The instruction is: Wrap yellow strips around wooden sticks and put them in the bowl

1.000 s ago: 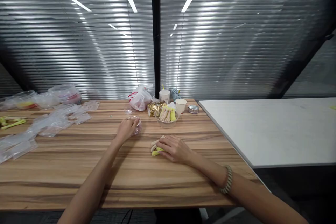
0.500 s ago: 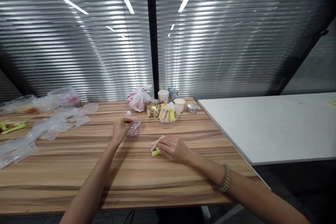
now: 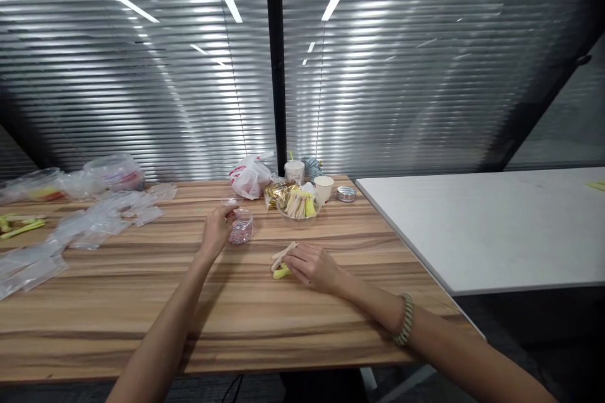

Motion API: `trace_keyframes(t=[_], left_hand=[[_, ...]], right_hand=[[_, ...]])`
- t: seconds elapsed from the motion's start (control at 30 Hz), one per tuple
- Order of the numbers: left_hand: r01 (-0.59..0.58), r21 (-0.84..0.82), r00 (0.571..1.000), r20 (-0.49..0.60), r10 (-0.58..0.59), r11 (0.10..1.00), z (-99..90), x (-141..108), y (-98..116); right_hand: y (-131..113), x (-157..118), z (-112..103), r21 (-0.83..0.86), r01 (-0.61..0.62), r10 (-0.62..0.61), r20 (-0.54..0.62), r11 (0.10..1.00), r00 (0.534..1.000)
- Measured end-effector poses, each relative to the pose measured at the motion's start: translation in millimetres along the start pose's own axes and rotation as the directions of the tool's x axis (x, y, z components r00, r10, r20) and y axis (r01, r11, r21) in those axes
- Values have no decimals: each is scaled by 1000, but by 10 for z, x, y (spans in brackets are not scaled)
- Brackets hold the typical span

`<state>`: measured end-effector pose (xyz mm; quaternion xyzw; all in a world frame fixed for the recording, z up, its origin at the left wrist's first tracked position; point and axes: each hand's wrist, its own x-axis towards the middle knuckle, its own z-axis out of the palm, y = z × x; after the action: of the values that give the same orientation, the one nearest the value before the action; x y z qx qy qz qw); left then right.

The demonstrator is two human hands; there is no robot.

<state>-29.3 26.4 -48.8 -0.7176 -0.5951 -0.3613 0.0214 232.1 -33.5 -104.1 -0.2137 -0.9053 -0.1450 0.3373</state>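
L hand (image 3: pixel 217 232) shifted toward clear lid (image 3: pixel 231 201), by jar w/ pink bits (image 3: pixel 241 228).

Brown-striped wood tabletop (image 3: pixel 118 327), yellow and cream sticks (image 3: pixel 282 272), gold foil packet (image 3: pixel 280 195), pink specks (image 3: pixel 239 237) in clear jar (image 3: pixel 246 220)

the feed i'm getting is bright and even. long ceiling lights (image 3: pixel 231 6) glare off the slatted blinds (image 3: pixel 142 75), and a soft sheen lies on the white table (image 3: pixel 496 227). the left hand (image 3: pixel 217 230) and right hand (image 3: pixel 314 267) cast faint shadows on the wooden table (image 3: pixel 94 340). the wide lens bends the dark window frame (image 3: pixel 534 101) at the edge, and fine detail looks slightly soft.
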Motion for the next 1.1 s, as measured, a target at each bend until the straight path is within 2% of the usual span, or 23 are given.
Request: trace_keyframes(t=[0.27,0.57,0.83,0.93,1.1], left_hand=[[-18,11,999,43,17,1000,29,1,-49],[-9,4,999,32,9,1000,54,-7,-46],[80,-82,996,47,-76,993,80,8,-69],[88,-87,996,37,-86,992,79,9,-57],[40,-97,998,-51,-45,995,93,-19,51]], right_hand=[[2,8,-3,-13,5,-5,-16,1000,1000],[-4,11,-17,-7,-1,1,6,1000,1000],[-4,2,-15,-11,4,-3,9,1000,1000],[5,-7,-2,5,-51,51,40,999,998],[45,-11,46,89,-288,284,51,954,957]])
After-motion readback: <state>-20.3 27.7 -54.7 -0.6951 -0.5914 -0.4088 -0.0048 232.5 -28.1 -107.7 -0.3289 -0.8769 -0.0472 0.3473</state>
